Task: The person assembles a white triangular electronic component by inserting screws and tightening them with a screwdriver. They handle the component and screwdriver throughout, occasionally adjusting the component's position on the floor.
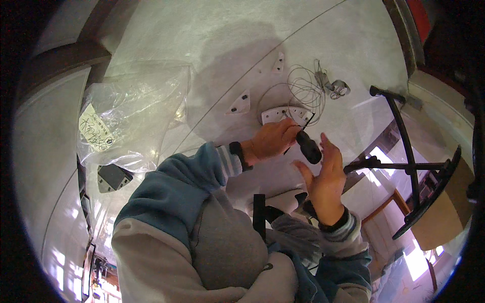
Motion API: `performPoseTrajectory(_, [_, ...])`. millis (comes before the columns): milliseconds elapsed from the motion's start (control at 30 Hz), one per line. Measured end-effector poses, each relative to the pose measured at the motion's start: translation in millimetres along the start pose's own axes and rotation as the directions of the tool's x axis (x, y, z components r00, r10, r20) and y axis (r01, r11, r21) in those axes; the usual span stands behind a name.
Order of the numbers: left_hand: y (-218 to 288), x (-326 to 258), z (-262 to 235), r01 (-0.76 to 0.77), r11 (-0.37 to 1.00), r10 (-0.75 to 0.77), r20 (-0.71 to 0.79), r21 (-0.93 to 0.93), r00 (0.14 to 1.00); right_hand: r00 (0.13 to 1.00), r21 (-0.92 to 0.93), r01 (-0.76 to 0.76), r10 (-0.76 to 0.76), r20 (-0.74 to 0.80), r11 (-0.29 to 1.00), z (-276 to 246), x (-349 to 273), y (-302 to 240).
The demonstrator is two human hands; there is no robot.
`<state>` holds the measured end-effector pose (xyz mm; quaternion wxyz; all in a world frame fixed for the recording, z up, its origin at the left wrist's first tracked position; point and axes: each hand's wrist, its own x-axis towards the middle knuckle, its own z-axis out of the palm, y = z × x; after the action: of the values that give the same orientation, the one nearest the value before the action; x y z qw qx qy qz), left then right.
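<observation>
The left hand point(272, 140) pinches 1 black cylindrical piece point(309, 148) by its upper end; right of it, the right hand point(326, 188) gapes empty. Probably light, stiff: grip mid-barrel.

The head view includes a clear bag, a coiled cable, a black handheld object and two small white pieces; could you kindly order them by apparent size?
1. Clear bag
2. Coiled cable
3. Black handheld object, perhaps enlarged by nearness
4. Lower white piece
5. Upper white piece

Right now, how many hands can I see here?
2: the left hand, holding a black object, and the right hand, open beside it. I see no others.
</observation>
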<state>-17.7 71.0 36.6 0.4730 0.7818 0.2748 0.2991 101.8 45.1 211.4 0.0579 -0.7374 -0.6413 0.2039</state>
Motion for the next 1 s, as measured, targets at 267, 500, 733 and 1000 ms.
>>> performPoseTrajectory(267, [11,6,-1,-0.053,0.999,0.053,-0.056,-0.01,0.997,1.0,-0.258,-0.014,0.009,-0.02,0.966,9,-5,-3])
performPoseTrajectory(500, [16,4,-1,0.008,0.998,-0.004,0.057,-0.066,0.998,0.983,-0.186,0.183,-0.182,0.02,0.965,2,-1,4])
performPoseTrajectory(733, [2,-1,4,-0.001,1.0,0.001,0.052,0.001,0.999,0.989,0.057,0.146,-0.144,-0.033,0.988,-1,1,0])
performPoseTrajectory(1000, [9,6,8,-0.014,0.999,0.013,0.023,0.035,1.0,0.904,-0.118,-0.337,0.356,0.238,0.934,-1,-5,3])
